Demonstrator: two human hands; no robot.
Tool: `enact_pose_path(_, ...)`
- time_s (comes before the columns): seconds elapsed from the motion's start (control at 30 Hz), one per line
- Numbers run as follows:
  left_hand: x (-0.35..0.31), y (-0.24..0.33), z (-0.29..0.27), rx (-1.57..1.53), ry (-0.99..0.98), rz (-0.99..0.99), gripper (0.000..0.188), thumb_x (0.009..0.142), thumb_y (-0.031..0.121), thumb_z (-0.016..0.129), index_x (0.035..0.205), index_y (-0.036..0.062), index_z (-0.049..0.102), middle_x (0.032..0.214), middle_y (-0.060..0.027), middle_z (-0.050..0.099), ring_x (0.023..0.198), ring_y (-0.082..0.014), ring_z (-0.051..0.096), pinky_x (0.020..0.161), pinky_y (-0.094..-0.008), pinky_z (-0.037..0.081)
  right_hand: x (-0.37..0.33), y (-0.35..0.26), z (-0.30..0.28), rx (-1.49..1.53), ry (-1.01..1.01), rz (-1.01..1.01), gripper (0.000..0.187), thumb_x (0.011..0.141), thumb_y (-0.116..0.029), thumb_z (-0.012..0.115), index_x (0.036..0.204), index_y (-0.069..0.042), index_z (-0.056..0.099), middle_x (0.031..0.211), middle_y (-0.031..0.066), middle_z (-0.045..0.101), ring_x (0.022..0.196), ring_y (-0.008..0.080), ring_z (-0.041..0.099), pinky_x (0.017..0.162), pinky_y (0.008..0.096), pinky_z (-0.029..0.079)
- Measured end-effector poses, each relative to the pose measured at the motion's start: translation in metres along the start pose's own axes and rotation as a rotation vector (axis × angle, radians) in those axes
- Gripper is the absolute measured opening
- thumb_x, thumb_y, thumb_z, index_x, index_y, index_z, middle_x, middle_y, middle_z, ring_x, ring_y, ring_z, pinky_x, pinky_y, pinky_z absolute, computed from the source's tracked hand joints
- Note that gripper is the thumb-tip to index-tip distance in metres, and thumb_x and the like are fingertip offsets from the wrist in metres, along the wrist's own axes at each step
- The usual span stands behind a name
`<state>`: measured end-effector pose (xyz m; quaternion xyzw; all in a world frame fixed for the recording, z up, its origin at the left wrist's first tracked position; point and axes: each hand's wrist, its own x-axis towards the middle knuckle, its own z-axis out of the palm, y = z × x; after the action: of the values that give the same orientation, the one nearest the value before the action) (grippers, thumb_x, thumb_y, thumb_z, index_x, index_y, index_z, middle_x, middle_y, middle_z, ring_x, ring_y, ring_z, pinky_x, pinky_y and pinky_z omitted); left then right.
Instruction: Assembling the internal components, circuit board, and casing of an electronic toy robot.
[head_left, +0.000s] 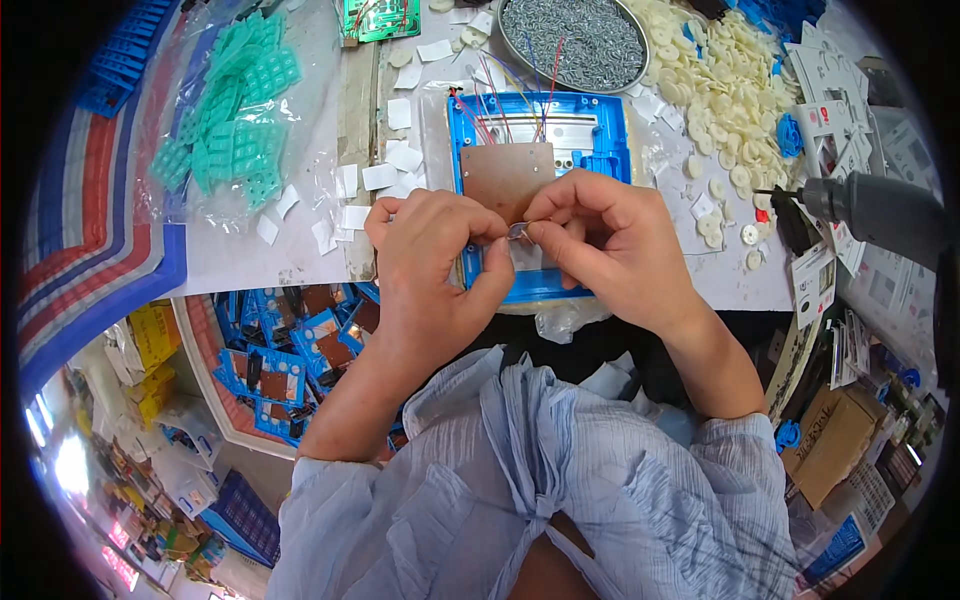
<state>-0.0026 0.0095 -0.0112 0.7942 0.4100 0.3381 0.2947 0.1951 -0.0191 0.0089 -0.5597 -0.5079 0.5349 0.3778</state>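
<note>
blue plastic housing (590,135) lying flat on the bench (300,240), with a brown circuit board (505,175) seated in its upper half and thin red and blue wires (500,100) arching up from the top edge. pinched between both hands just below the board: a small silvery metal part (517,231), too small to name with certainty. left hand (435,265) closed in a narrow pinch, thumb and forefinger meeting at the part; right hand (610,245) likewise closed on it from the other side, fingertips nearly touching those of the left. probably very light, stiff and slippery, easily dropped, so best held by its edges with the fingertips, as now. board likely thin and brittle, wires fine and soft, solder joints fragile, so better gripped by the housing rim than by the wires. round metal pan (572,40) above the housing, full of small grey screws. heap of cream plastic discs (720,90) loose on the bench to the right. clear bag (235,110) at upper left, holding teal rubber keypads. white tray (290,350) below the bench edge on the left, crowded with more blue housings and brown boards. grey power screwdriver (870,205) at far right, well apart from the hands.
</note>
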Motion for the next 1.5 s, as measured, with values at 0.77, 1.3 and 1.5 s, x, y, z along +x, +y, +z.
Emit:
enact_pose_path(0.77,0.009,0.008,-0.012,-0.225,-0.219,-0.141,0.013,0.084,0.0,0.07,0.096,0.0033,0.067,0.084,-0.0104,0.064,0.071,-0.0253,0.064,0.061,-0.0326,0.049,-0.015,0.007,0.0,-0.576,0.117,-0.545,0.02,0.079,-0.006,0.075,0.096,-0.005,0.065,0.084,0.0088,0.069,0.073,0.0253,0.069,0.062,0.0348,0.055)
enact_pose_path(1.3,0.026,0.011,-0.025,-0.445,-0.506,-0.558,0.014,0.096,0.005,0.059,0.106,-0.0013,0.066,0.081,-0.0029,0.066,0.061,-0.0089,0.063,0.055,-0.0223,0.049,-0.014,0.015,0.002,-0.672,0.011,-0.798,0.022,0.073,-0.007,0.074,0.094,-0.005,0.068,0.099,0.0108,0.071,0.082,0.0241,0.071,0.066,0.0333,0.058)
enact_pose_path(1.5,0.056,-0.002,-0.037,-0.714,-0.75,-0.781,0.024,0.097,0.016,0.064,0.11,-0.0047,0.064,0.081,-0.0059,0.069,0.073,-0.0131,0.072,0.065,-0.0233,0.059,-0.009,0.017,0.0,-0.785,-0.009,-0.909,0.02,0.074,-0.012,0.071,0.093,-0.005,0.07,0.103,0.0107,0.07,0.084,0.0231,0.069,0.065,0.0307,0.057)
